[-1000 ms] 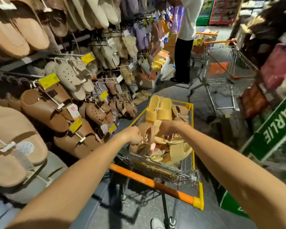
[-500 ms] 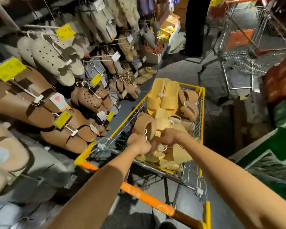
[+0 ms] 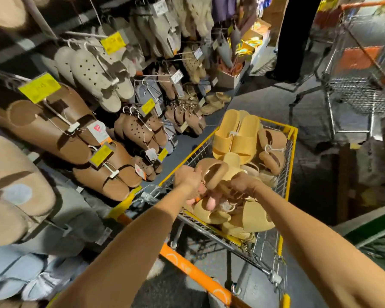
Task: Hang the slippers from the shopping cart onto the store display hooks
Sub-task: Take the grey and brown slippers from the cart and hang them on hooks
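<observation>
Your cart [image 3: 273, 126] is heaped with slippers [image 3: 236, 138], leaving little gap inside. At nine to eleven o'clock, display hooks [image 3: 60, 116] are crowded with hanging pairs. At one o'clock, bare floor [image 3: 265, 103] stays passable before another cart [image 3: 351, 70].

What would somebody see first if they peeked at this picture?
Probably the shopping cart in the middle, piled with slippers, with a bright yellow pair on top at its far end. Just in front, the left hand and right hand both hold a tan slipper over the pile. Along the left, a wall of brown sandals hangs on hooks with yellow tags.
</observation>
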### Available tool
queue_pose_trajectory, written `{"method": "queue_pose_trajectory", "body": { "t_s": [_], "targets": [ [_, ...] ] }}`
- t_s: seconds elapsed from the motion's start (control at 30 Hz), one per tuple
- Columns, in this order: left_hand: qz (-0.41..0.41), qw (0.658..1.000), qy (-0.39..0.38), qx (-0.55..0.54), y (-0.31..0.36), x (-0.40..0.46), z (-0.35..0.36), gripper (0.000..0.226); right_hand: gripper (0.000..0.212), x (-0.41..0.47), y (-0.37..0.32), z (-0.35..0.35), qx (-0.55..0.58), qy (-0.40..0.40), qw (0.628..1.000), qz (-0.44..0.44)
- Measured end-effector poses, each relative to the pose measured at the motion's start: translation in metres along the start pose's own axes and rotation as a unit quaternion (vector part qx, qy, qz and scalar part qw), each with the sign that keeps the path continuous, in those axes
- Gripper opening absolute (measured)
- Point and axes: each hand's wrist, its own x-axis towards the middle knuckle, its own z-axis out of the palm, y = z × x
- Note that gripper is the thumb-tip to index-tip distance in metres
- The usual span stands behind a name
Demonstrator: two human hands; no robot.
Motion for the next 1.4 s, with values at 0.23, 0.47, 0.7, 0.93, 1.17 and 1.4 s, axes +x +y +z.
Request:
{"method": "queue_pose_trajectory", "body": {
  "t_s": [0.23, 0.47, 0.7, 0.93, 1.17, 1.4],
  "targets": [
    [0.041, 0.992, 0.115, -0.036, 0.004, -0.001, -0.044, 0.048, 0.023, -0.028, -0.046, -0.008, 0.151, 0.3, 0.938, -0.081],
    [0.028, 0.975, 0.116, -0.186, 0.003, -0.024, -0.07, 0.013, 0.026, -0.049, -0.078, -0.006, 0.149, 0.322, 0.917, -0.185],
    [0.124, 0.957, 0.053, -0.258, 0.019, -0.056, -0.116, 0.014, 0.03, -0.064, -0.096, 0.009, 0.058, 0.198, 0.938, -0.277],
    [0.223, 0.945, 0.074, -0.227, 0.027, -0.086, -0.191, 0.013, 0.121, -0.105, -0.122, 0.003, 0.099, 0.046, 0.933, -0.344],
    [0.308, 0.92, 0.1, -0.219, 0.024, -0.134, -0.25, 0.011, 0.092, -0.152, -0.171, 0.042, 0.168, 0.101, 0.893, -0.405],
    [0.321, 0.911, 0.159, -0.204, -0.02, -0.178, -0.311, 0.018, 0.084, -0.192, -0.223, 0.089, 0.198, 0.098, 0.862, -0.456]
  ]
}}
